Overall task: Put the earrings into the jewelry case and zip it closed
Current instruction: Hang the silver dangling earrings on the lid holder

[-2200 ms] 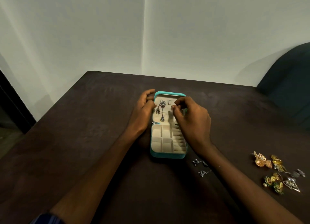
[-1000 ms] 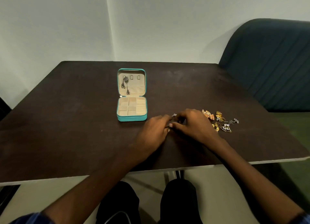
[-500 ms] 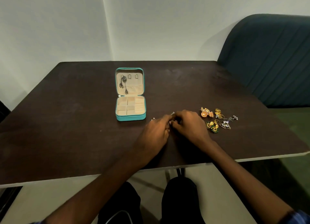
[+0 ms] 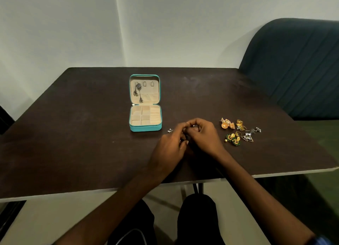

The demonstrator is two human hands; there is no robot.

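Your left hand (image 4: 171,143) and right hand (image 4: 205,135) meet fingertip to fingertip low over the table (image 4: 73,134), fingers curled in on something tiny between them. It is probably a small earring, but the hands hide it, so I cannot tell who pinches what. If it's a stud with a backing, fumble it and it drops on the dark top, where it is hard to spot.

A small silver earring (image 4: 170,130) lies loose just left of your left hand; a sweep of the wrist could knock it off.

To your right is the earring pile (image 4: 237,131), gold, green and silver, touching and overlapping. Hooks could tangle and drag a neighbour along.

Farther off, the jewelry case (image 4: 145,128) lies open and unzipped, with one dangling silver pair (image 4: 138,92) hung in the lid. Close it carelessly and the dangles could catch the zip.
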